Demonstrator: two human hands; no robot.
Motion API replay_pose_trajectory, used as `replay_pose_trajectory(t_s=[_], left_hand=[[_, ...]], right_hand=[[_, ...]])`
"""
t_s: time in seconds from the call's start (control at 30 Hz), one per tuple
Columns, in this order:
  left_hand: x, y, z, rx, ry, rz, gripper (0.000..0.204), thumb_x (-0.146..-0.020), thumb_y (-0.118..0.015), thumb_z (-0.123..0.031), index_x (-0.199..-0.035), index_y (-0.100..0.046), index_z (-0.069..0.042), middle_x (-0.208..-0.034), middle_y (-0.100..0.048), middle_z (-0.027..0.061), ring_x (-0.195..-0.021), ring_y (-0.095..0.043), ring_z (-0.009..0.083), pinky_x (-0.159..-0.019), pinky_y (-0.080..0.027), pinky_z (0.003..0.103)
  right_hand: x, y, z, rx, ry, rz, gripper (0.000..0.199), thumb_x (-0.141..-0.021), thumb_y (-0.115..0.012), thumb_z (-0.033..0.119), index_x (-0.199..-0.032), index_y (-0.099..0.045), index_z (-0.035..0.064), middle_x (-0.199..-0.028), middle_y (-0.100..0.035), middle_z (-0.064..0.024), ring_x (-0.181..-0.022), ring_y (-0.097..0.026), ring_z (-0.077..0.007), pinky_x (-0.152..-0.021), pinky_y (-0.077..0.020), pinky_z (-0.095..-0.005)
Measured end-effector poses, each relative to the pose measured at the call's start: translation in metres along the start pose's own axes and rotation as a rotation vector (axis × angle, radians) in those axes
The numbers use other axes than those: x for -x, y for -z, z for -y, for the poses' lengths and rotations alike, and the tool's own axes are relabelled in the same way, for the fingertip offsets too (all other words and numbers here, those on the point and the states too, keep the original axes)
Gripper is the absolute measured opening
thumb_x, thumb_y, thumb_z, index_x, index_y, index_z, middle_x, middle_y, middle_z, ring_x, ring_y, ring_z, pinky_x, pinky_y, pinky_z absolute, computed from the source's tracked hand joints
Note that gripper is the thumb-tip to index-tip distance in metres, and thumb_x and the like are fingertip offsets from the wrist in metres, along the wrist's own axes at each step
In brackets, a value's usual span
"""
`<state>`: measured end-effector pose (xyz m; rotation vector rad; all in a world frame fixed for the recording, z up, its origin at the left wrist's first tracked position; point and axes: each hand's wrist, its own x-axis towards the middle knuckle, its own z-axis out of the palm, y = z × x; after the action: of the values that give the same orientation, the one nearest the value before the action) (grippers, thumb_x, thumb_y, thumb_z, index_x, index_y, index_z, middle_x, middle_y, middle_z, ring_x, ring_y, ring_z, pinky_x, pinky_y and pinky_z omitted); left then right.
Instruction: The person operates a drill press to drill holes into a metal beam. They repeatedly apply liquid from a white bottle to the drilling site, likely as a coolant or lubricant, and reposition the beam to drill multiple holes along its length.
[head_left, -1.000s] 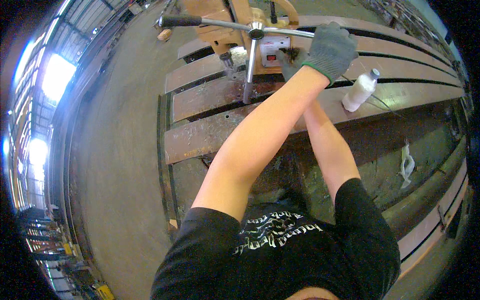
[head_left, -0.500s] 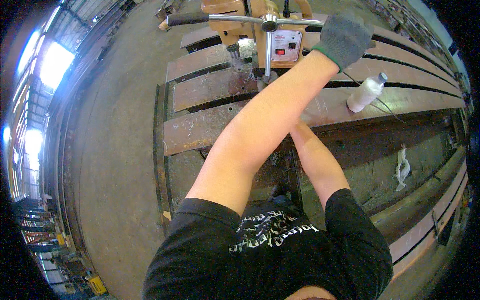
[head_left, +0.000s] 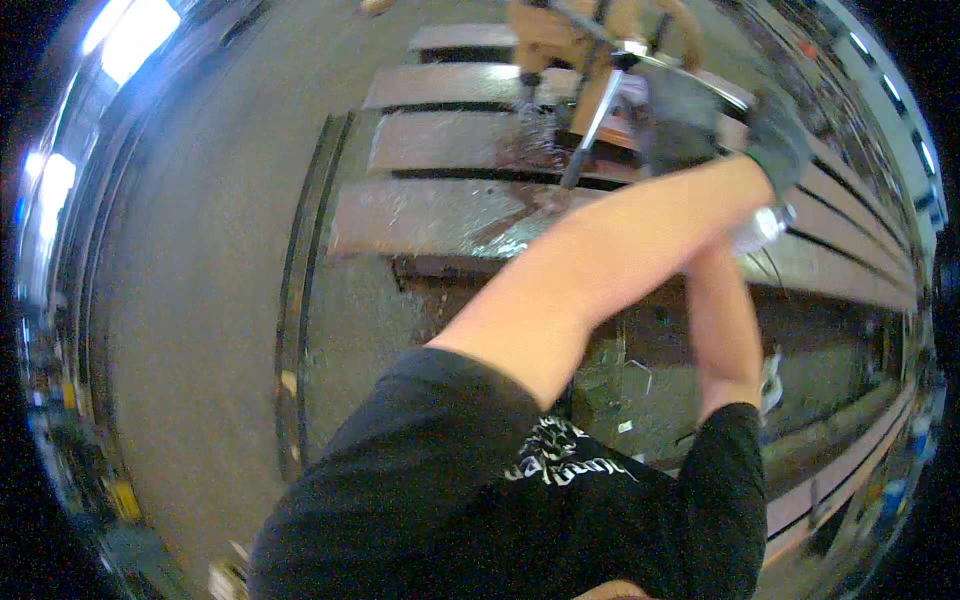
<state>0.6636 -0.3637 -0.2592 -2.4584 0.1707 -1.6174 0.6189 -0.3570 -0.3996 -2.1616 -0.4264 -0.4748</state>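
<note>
A tan magnetic drill (head_left: 560,45) stands on brown steel beams at the top of the head view, with metal feed levers around its hub. My left arm crosses over my right one. In its grey glove, my left hand (head_left: 782,140) is closed at the outer end of the right-hand feed lever (head_left: 725,92). My right hand (head_left: 683,122), also in a grey glove, is beside the drill's control panel, below that lever. Blur hides its fingers. A second lever (head_left: 598,120) points down toward the beams. Wet streaks and shavings lie under the drill's spindle (head_left: 530,92).
A clear plastic bottle (head_left: 765,228) on the near beam (head_left: 440,215) is partly covered by my left forearm. Dark gaps separate the beams. A long dark steel rail (head_left: 310,270) lies on the concrete floor at the left. White plastic scrap (head_left: 770,385) lies below the beams.
The view has shifted and blurred. The feed levers have turned clockwise, and my left hand has moved down with one. My right hand, hidden before, now shows by the control panel.
</note>
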Motion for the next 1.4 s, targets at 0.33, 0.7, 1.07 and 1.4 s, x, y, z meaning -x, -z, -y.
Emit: replay_pose_trajectory(t_s=[0.33,0.7,1.07,1.4], left_hand=[[0.060,0.117,0.047,0.786,-0.101,0.051,0.044,-0.087,-0.066,-0.050,-0.107,-0.076,-0.013,-0.100,-0.074,0.0182,-0.092,-0.068,0.0419,-0.087,-0.054,0.053],[0.420,0.370,0.418,-0.125,1.082,1.006,0.070,-0.091,-0.060,-0.058,-0.144,-0.058,-0.012,-0.143,-0.060,0.0189,-0.132,-0.057,0.0369,-0.109,-0.046,0.047],[0.431,0.281,0.354,0.168,1.356,0.145,0.051,-0.095,-0.075,-0.028,-0.137,-0.061,-0.001,-0.133,-0.066,0.0184,-0.124,-0.061,0.0300,-0.106,-0.048,0.039],[0.242,0.080,0.334,0.771,0.815,0.241,0.058,-0.091,-0.077,-0.029,-0.140,-0.058,-0.003,-0.135,-0.064,0.0201,-0.131,-0.058,0.0332,-0.111,-0.045,0.043]], right_hand=[[-0.043,0.048,-0.052,0.184,-0.095,-0.029,0.035,-0.100,-0.066,0.038,-0.116,-0.061,0.0084,-0.095,-0.066,-0.0070,-0.075,-0.059,-0.0205,-0.069,-0.0484,-0.0353],[-0.060,-0.099,-0.001,-0.437,-0.228,0.153,0.032,-0.100,-0.067,0.039,-0.103,-0.066,0.0071,-0.083,-0.064,-0.0043,-0.071,-0.057,-0.0172,-0.063,-0.0438,-0.0325],[-0.041,-0.072,0.044,-0.568,-0.189,0.100,0.033,-0.100,-0.067,0.040,-0.095,-0.066,0.0068,-0.073,-0.056,0.0003,-0.064,-0.049,-0.0135,-0.058,-0.0375,-0.0330],[-0.033,-0.099,0.034,-0.523,-0.050,-0.125,0.027,-0.102,-0.065,0.033,-0.103,-0.066,0.0055,-0.076,-0.054,0.0052,-0.067,-0.044,-0.0061,-0.057,-0.0345,-0.0283]])
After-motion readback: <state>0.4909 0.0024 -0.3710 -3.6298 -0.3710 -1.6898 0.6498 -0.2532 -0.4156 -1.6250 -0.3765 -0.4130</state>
